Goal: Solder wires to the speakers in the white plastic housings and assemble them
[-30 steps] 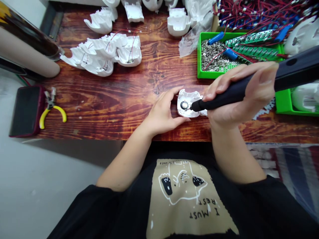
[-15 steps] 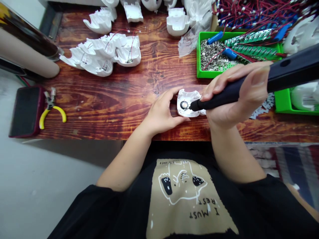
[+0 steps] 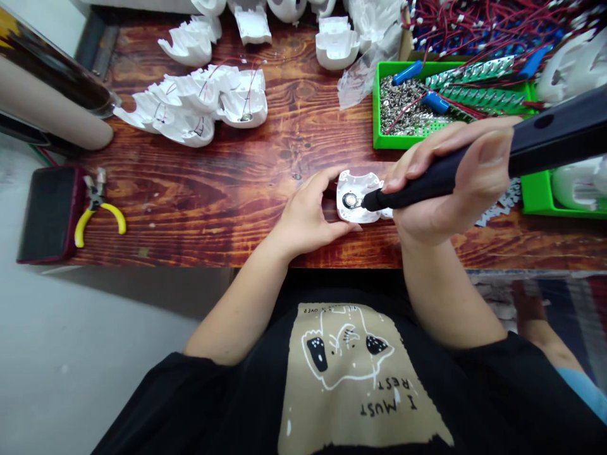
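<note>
A white plastic housing [image 3: 367, 180] lies on the wooden table, with a small round part [image 3: 350, 200] in its hollow. Thumb and fingers of my left hand [image 3: 308, 212] grip its left side from above and below. My right hand [image 3: 441, 180] is wrapped round a thick black electric screwdriver [image 3: 427, 186]. Its narrow tip points left into the housing, just beside the round part; the exact contact point is too small to make out. Part of the housing's right side is hidden behind the tool and my fingers.
A green bin [image 3: 379, 140] of screws, blue cylinders and green boards stands at the upper right, before a heap of red wires [image 3: 474, 25]. White shells [image 3: 190, 104] cluster at the upper left. Yellow-handled pliers [image 3: 97, 212] lie by a phone [image 3: 50, 212]. Another person's arm [image 3: 550, 341] shows lower right.
My hands, the screwdriver and the housing hold nearly the same position. At the lower right, more of another person's arm and a light blue sleeve have come into view.
</note>
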Demonstrator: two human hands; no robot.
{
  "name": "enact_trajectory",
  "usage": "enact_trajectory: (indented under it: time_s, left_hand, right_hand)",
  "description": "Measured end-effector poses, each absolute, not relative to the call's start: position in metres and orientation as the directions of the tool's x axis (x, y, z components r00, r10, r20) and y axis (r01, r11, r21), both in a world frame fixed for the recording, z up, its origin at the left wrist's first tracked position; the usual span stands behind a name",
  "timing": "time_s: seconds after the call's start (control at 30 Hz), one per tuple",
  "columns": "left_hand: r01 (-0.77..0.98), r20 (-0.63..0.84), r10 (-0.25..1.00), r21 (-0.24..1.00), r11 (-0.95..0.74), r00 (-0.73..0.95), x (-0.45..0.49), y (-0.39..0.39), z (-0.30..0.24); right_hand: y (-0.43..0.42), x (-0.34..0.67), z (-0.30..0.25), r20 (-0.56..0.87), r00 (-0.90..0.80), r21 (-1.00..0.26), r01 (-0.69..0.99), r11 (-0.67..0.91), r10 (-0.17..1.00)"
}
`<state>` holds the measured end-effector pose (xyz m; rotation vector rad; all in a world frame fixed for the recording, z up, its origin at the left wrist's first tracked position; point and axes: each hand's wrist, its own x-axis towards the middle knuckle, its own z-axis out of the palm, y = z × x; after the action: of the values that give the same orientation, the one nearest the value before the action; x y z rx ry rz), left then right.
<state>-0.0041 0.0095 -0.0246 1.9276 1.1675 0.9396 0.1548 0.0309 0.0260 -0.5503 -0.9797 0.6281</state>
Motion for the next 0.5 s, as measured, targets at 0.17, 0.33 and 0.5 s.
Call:
enact_trajectory:
  time_s: [0.17,0.33,0.5]
  left_hand:
    - [0.421,0.244,0.903,0.820,-0.387,0.354,-0.005,0.008,-0.021]
    - [0.568,0.395,0.882,0.677,-0.468,0.256,0.006,-0.006,0.000]
    - [0.842,0.292,0.921,0.400,-0.362,0.257,0.027,-0.015,0.022]
  right_hand:
    - [0.030,0.154,0.027,0.572,0.420,-0.677,-0.243,0.695,0.704]
    - [0.033,0.155,0.025,0.544,0.420,-0.673,-0.298,0.676,0.727]
    - [0.034,0.162,0.023,0.515,0.427,-0.665,-0.349,0.660,0.744]
